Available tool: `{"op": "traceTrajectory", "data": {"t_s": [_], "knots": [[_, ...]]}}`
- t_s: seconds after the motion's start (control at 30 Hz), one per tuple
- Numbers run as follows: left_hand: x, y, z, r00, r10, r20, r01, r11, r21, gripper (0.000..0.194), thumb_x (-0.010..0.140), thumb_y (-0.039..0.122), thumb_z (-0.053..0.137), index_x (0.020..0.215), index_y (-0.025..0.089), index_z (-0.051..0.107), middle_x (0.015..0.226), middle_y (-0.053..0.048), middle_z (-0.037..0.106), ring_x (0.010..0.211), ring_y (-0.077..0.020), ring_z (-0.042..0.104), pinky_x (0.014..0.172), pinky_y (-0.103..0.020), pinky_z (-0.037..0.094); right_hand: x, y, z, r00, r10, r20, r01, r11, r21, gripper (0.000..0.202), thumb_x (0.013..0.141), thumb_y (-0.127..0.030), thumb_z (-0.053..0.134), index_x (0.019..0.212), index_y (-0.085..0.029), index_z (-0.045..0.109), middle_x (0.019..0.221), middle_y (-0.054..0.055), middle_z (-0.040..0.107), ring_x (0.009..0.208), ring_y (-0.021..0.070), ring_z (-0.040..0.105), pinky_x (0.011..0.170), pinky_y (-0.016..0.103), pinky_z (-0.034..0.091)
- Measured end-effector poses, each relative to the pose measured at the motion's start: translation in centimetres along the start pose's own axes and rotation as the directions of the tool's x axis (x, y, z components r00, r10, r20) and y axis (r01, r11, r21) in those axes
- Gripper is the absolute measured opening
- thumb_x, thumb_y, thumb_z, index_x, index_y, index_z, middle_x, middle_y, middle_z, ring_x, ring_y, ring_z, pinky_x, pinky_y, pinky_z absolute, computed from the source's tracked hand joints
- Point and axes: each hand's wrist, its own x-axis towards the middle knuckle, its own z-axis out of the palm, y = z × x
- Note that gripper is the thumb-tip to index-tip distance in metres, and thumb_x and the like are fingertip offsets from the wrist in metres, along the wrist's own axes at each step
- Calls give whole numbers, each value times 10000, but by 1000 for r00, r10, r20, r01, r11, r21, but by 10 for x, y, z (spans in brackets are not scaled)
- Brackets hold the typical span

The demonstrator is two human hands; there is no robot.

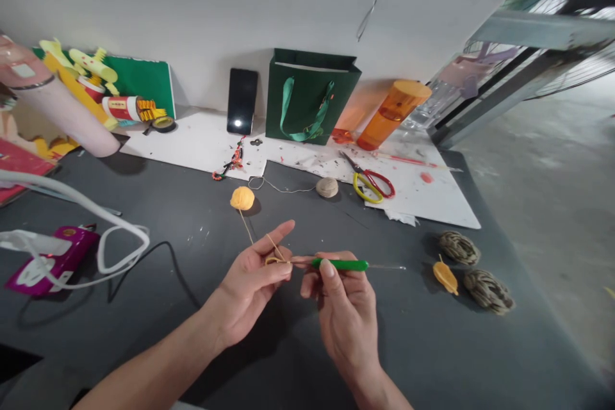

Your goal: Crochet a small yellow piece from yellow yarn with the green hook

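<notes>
In my right hand (343, 307) is a crochet hook with a green handle (353, 265), its fingers closed round the grip. One thin metal end sticks out to the right; the other points left toward my left hand (254, 282). Thumb and fingers of the left hand pinch a small loop of yellow yarn (275, 261), with the index finger raised and the strand running over it. From there the strand leads back to a yellow yarn ball (242, 198) on the dark table. The hook's left tip is partly hidden by the fingers.
Scissors (369, 184) lie on a white board beside a beige yarn ball (327, 188). A yellow crocheted leaf (446, 277) and two grey-green yarn bundles (489, 291) are at right. Behind stand a phone (242, 101), green bag (307, 102) and orange bottle (391, 116). White cables (129, 230) cross the left.
</notes>
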Motion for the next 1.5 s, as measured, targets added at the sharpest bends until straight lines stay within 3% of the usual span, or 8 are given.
{"op": "traceTrajectory", "data": {"t_s": [0.17,0.3,0.43,0.8,1.0,1.5], "knots": [[-1,-2,1,992,123,-10,-121,987,102,574,698,227,873,1247,300,723,762,48,555,721,-102,467,759,-290,370,1,0,0,998,50,24,-51,997,56,202,846,-408,782,843,-212,734,722,25,768,434,85,586,435,197,495],[-1,-3,2,994,110,-19,-108,990,86,545,694,228,876,1218,291,742,761,43,565,711,-101,482,753,-294,368,0,1,-3,989,-124,81,129,990,-61,88,885,-320,755,864,-235,764,822,38,791,534,112,656,502,223,541],[-2,-2,3,995,90,50,-93,993,72,532,730,231,843,1244,303,726,764,35,590,706,-130,559,769,-333,394,-2,2,-3,949,-261,180,283,953,-112,62,907,-281,728,879,-234,757,917,74,819,627,162,703,581,299,592],[-1,-5,1,985,169,33,-172,977,125,602,684,216,889,1248,343,721,839,29,588,767,-118,525,785,-311,421,3,5,-3,992,-106,62,108,994,-21,140,873,-358,763,858,-220,744,813,41,803,499,111,656,486,217,516],[-2,-3,2,981,193,-23,-186,966,179,565,719,287,874,1262,300,720,810,18,589,781,-132,501,786,-313,406,2,4,-3,990,-105,99,106,994,-3,79,891,-315,751,872,-238,744,815,25,805,500,96,642,493,201,508],[-1,-6,0,982,184,-37,-176,971,162,569,692,304,903,1234,328,732,818,30,595,786,-106,526,781,-276,419,0,4,-3,991,-91,101,93,996,-15,84,882,-327,764,867,-244,763,841,30,813,516,94,656,500,194,509]]}}
